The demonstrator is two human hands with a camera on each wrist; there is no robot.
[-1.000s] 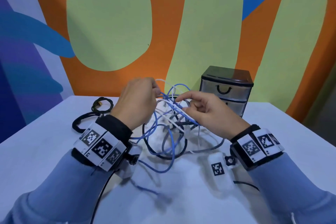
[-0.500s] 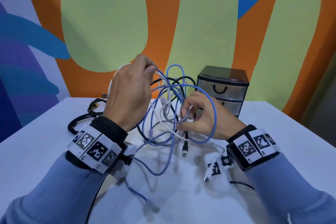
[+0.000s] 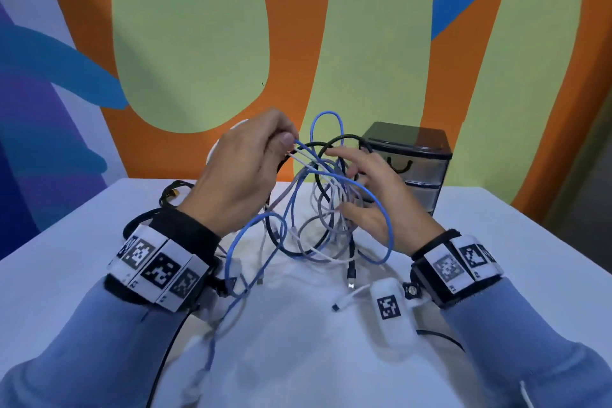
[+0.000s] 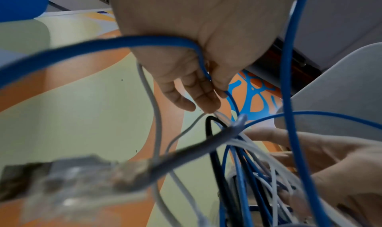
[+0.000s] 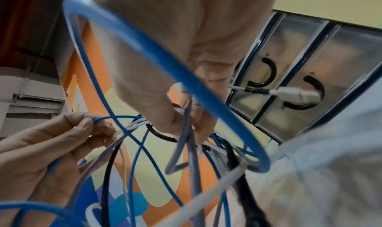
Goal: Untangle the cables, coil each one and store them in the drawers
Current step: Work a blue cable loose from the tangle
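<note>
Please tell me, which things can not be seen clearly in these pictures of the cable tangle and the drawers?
- Left wrist view: the connector close to the lens is blurred; its type is unreadable.
- Head view: the right hand covers part of the tangle, so its grip is unclear.
- Head view: the drawer unit is shut and frosted; contents hidden.
- Head view: the black cable behind the left hand is partly covered.

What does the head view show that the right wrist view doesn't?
Only the head view shows the white table, the separate black cable lying behind the left wrist, and the dangling black plug.

Only the right wrist view shows both curved black drawer handles close up, with a white plug hanging before them.

Both show the left hand pinching blue and white strands, the right hand reaching into the tangle of blue, white, grey and black cables, and the small black drawer unit.
</note>
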